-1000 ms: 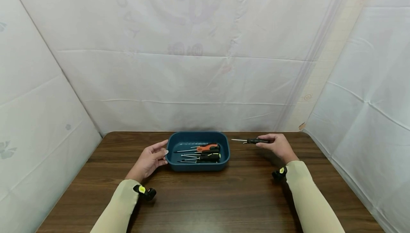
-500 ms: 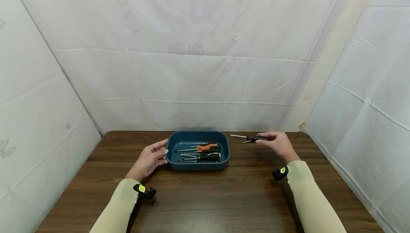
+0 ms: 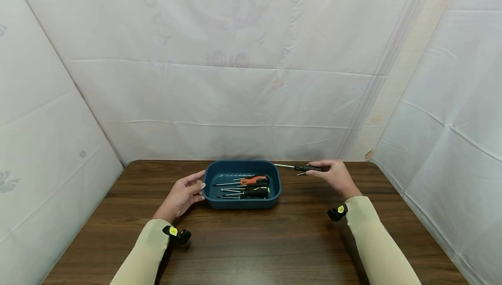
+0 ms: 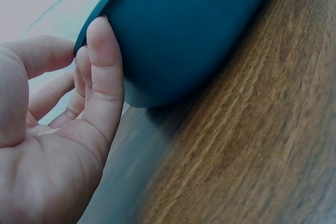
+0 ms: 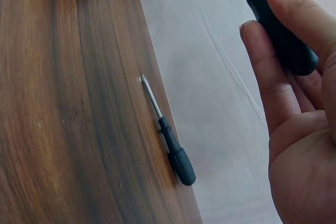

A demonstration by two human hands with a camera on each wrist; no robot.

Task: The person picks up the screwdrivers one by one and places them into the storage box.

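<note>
Head view, near to far: two pale sleeves (image 3: 143, 250) angled inward over the dark wooden table (image 3: 251, 250), a small black-and-yellow wrist camera (image 3: 176, 234) at each cuff. Farther in, left hand (image 3: 181, 197) at the left end of the blue tray (image 3: 243, 202), fingers straight and relaxed, fingertips touching the tray wall, nothing grasped. Inside the tray, several screwdrivers side by side, blades pointing left: an orange-handled screwdriver (image 3: 252, 181) farthest, black-handled ones (image 3: 255, 192) nearer. Right of the tray, right hand (image 3: 333, 176) raised near the table's far edge, fingers curled round the handle of a black screwdriver (image 3: 307, 168), held level, thin blade reaching left to just over the tray's far right corner.

Left wrist view, closer in than the head view: palm facing the camera, fingers (image 4: 105, 93) laid upright against the tray's rounded outer wall (image 4: 199, 30), thumb apart at the left.

Right wrist view: handle of the black screwdriver (image 5: 273, 22) across the fingers (image 5: 268, 82), thumb pressed on top. Also a small screwdriver (image 5: 170, 142) flat on the table at its far edge, below and clear of the hand, glimpsed in the head view only as a bit of blade beneath the held one.
</note>
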